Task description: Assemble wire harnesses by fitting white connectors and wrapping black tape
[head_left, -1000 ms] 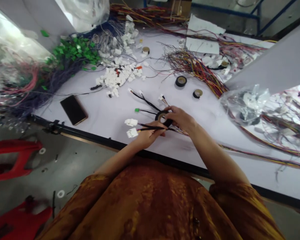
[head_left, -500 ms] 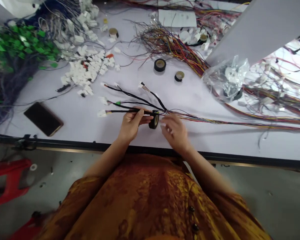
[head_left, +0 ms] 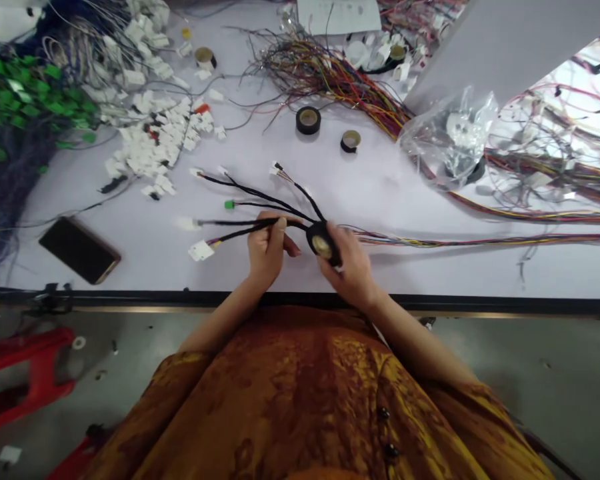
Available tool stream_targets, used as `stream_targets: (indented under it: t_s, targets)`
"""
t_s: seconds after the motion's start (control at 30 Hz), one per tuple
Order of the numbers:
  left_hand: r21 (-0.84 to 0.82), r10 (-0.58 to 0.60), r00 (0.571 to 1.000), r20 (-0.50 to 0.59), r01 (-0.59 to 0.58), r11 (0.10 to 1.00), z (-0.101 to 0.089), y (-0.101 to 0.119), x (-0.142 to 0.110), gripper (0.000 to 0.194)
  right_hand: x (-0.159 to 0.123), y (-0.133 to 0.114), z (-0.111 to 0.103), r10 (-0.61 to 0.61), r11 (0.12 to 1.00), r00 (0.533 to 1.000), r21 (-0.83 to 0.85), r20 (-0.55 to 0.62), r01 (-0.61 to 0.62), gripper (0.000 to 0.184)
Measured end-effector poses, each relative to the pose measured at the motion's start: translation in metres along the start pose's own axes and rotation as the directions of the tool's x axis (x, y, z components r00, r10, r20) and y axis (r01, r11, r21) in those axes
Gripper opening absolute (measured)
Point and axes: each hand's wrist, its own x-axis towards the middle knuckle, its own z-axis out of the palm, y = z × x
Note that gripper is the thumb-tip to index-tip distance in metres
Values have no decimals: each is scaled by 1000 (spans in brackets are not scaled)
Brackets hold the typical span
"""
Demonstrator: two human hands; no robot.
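At the far left of the tabletop (head_left: 380,187) lies a dark tangle of wires ending in green connectors (head_left: 25,100). Below it sits a smartphone (head_left: 79,250), dark glass upward, and on the floor beyond the table edge stands part of a red stool (head_left: 35,373). Further right is a heap of white plastic connectors (head_left: 155,137), with some wire ends among them.

In the middle, the left hand (head_left: 267,250) is clenched around the black branches of a wire harness (head_left: 260,207), thumb on top. The branches fan out to the left, ending in white connectors (head_left: 201,251) and one green connector (head_left: 229,204) (the harness's thin coloured wires (head_left: 430,239) run off to the right along the tabletop). Just beside that hand, the right hand (head_left: 350,263) grasps a roll of black tape (head_left: 323,241), pressing it against the point where the branches meet.

Above the hands stand two more tape rolls (head_left: 308,120) (head_left: 351,140), just below a thick spray of multicoloured wires (head_left: 325,77). Further right, a clear plastic bag (head_left: 447,130) lies near a grey panel (head_left: 510,47), with more loose wiring (head_left: 555,160) at the far right.
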Motion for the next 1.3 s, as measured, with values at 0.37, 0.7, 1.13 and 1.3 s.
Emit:
stream_targets:
  t_s: [0.37,0.7,1.13,1.3]
  targets:
    - [-25,-21,992,126,24,999,4,-9,3,21,27,2,-15,86,971,996,225,-4,-83,38]
    - [57,-46,996,79,42,997,8,8,7,29,-2,-5,0,146,968,979,186,140,-171,42]
    - [420,280,906,316,-398,815,-1,-9,-15,13,109,19,-5,401,813,857,306,323,-496,26]
    - [271,149,982,116,-175,946,5,-13,-4,22,47,23,-4,324,865,946,398,24,-306,45]
